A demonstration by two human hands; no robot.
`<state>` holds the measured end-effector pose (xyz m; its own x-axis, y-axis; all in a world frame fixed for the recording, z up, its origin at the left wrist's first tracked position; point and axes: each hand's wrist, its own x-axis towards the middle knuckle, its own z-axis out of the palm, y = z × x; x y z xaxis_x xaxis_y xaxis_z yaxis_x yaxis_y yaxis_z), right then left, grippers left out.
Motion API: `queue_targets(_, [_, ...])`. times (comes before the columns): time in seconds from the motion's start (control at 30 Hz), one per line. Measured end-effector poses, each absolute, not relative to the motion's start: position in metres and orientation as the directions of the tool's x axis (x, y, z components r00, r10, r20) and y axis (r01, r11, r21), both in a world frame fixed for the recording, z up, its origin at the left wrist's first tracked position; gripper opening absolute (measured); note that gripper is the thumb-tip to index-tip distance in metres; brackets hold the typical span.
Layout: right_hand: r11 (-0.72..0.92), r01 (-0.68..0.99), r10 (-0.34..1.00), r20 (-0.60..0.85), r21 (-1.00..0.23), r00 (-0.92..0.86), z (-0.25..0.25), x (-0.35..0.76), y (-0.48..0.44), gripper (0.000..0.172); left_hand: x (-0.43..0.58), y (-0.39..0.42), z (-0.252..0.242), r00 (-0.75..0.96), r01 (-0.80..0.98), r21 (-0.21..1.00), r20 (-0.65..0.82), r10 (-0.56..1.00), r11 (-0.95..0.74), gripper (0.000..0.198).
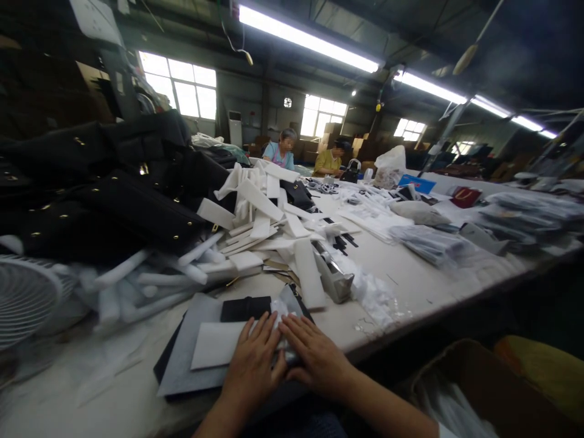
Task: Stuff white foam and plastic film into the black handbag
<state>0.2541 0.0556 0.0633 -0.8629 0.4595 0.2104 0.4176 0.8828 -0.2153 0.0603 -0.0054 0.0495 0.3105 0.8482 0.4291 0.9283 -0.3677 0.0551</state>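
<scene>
Both hands lie at the front of the table on a black bag (170, 348) covered by a grey sheet (201, 313). My left hand (256, 359) rests flat, fingers stretched, over the right end of a white foam strip (218, 344). Beside it my right hand (314, 353) presses down with its fingers out, close to the left fingertips. Crumpled clear plastic (279, 309) shows between and just beyond the fingers. Behind the foam lies a black flap or strap piece (246, 308). What lies under the palms is hidden.
Loose white foam strips (260, 204) are heaped beyond the bag. Black bags (132, 207) pile up at left, above a white fan (27, 298). Plastic-wrapped stacks (429, 243) sit at right. A grey tape dispenser-like object (335, 280) is near. Two people work at the far end.
</scene>
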Motion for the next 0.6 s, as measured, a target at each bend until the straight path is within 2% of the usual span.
queue_targets(0.17, [0.885,0.459,0.462,0.258,-0.075,-0.848,0.032,0.257,0.055,0.074,0.039,-0.020,0.067,0.401,0.907,-0.012,0.338,0.852,-0.422,0.051])
queue_targets(0.3, [0.903,0.425,0.424,0.253,-0.053,-0.870,0.035,0.256,0.058,0.076,-0.012,-0.044,0.076,0.487,0.873,-0.113,0.265,0.832,-0.475,0.071])
queue_targets(0.33, [0.908,0.415,0.415,0.245,-0.050,-0.876,0.036,0.256,0.059,0.077,-0.025,-0.050,0.077,0.498,0.867,-0.175,0.247,0.831,-0.467,0.073])
queue_targets(0.43, [0.925,0.377,0.375,0.229,-0.039,-0.898,0.040,0.261,0.068,0.078,-0.052,-0.063,0.076,0.485,0.861,-0.298,0.237,0.842,-0.412,0.068])
queue_targets(0.6, [0.944,0.331,0.327,0.175,-0.006,-0.929,0.048,0.279,0.104,0.073,-0.032,-0.064,0.054,0.475,0.851,-0.403,0.312,0.823,-0.338,0.061])
